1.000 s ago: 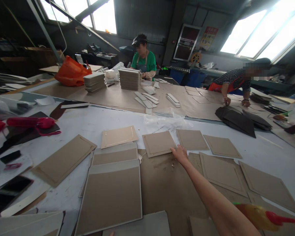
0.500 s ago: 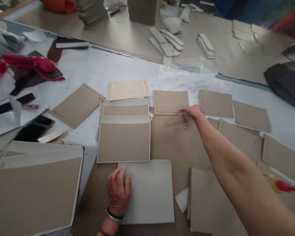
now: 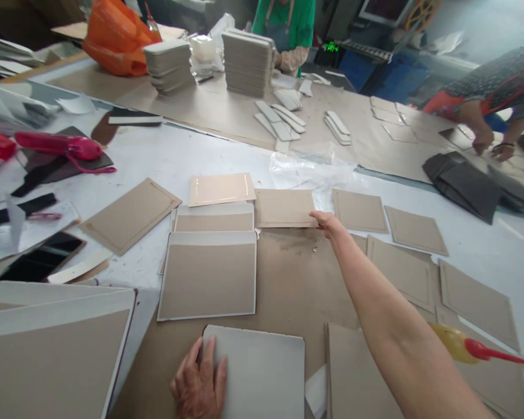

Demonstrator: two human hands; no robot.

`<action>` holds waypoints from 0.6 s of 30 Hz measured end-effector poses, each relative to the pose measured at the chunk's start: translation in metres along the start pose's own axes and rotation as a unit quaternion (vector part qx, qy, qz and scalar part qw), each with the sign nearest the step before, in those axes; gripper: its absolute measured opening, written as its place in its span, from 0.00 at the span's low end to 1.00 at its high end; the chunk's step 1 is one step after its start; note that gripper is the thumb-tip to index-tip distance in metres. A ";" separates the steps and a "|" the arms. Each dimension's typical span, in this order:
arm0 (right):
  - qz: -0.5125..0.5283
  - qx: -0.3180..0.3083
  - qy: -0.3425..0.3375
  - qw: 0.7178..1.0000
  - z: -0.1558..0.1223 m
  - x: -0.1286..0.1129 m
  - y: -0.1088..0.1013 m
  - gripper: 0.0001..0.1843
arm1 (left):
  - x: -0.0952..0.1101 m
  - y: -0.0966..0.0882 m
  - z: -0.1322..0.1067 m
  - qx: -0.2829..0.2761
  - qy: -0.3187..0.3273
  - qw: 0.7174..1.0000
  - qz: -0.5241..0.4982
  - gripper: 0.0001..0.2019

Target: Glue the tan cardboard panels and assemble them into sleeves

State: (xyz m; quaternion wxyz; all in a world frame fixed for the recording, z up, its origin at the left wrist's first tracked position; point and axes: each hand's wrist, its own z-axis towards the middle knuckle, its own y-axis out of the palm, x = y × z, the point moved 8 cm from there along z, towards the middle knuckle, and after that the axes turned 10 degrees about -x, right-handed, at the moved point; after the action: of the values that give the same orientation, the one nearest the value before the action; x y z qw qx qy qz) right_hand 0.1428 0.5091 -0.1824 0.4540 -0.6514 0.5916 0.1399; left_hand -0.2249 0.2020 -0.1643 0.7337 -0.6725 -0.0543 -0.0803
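My right hand (image 3: 325,222) reaches forward with its fingers closed on the lower right corner of a beige panel (image 3: 283,208). That panel's left edge meets a pale, glossy-edged panel (image 3: 222,190). Nearer to me, my left hand (image 3: 201,378) lies with fingers extended on the left side of a plain light grey board (image 3: 262,372). Just beyond that board is a beige panel with a pale top strip (image 3: 209,279), partly covering a similar one. To the right of my right hand lie separate beige panels (image 3: 360,210) with marked borders.
At the left, larger panels (image 3: 48,366) overlap near a dark phone (image 3: 43,256). A yellow bottle with a red nozzle (image 3: 458,344) lies beyond my right forearm. Stacks of boards (image 3: 248,61) and an orange bag (image 3: 116,38) stand at the back. Two other people work across the table.
The view has tilted up. The grey board has slid toward me under my left hand, leaving a gap to the panel beyond. The panel at my right hand has shifted slightly left.
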 end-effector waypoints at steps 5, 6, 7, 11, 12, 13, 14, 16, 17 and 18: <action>0.004 -0.027 0.050 0.998 -0.023 0.003 -0.002 0.10 | 0.000 -0.001 -0.005 0.015 0.008 1.000 0.005 0.16; 0.005 -0.027 0.049 0.998 -0.029 0.003 -0.005 0.11 | 0.000 -0.002 -0.004 0.023 0.012 1.000 0.002 0.16; 0.005 -0.026 0.043 0.999 -0.035 0.002 -0.008 0.10 | 0.000 -0.004 -0.003 0.032 0.018 0.999 -0.003 0.15; 0.000 0.011 -0.028 1.000 -0.062 -0.007 -0.032 0.09 | 0.001 -0.014 -0.001 0.065 0.048 0.996 -0.027 0.14; -0.003 0.028 -0.055 0.998 -0.071 -0.010 -0.041 0.09 | 0.002 -0.019 -0.001 0.072 0.055 0.995 -0.035 0.14; -0.008 0.044 -0.083 0.996 -0.082 -0.013 -0.051 0.09 | 0.005 -0.026 0.000 0.079 0.063 0.994 -0.042 0.14; -0.013 0.060 -0.111 0.992 -0.095 -0.015 -0.060 0.09 | 0.008 -0.034 0.001 0.089 0.071 0.992 -0.050 0.14; -0.026 0.083 -0.158 0.984 -0.127 -0.016 -0.077 0.08 | 0.022 -0.055 0.006 0.109 0.090 0.988 -0.068 0.15; -0.032 0.089 -0.178 0.980 -0.145 -0.016 -0.083 0.08 | 0.031 -0.067 0.009 0.117 0.104 0.984 -0.081 0.15; -0.036 0.090 -0.196 0.976 -0.164 -0.014 -0.088 0.08 | 0.042 -0.079 0.012 0.126 0.119 0.980 -0.097 0.14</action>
State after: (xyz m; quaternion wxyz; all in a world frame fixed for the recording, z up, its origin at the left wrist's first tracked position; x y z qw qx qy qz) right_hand 0.1596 0.3846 -0.0451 0.6225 -0.5888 0.4776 0.1942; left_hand -0.1983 0.2058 -0.0776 0.8022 -0.5521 -0.0416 -0.2235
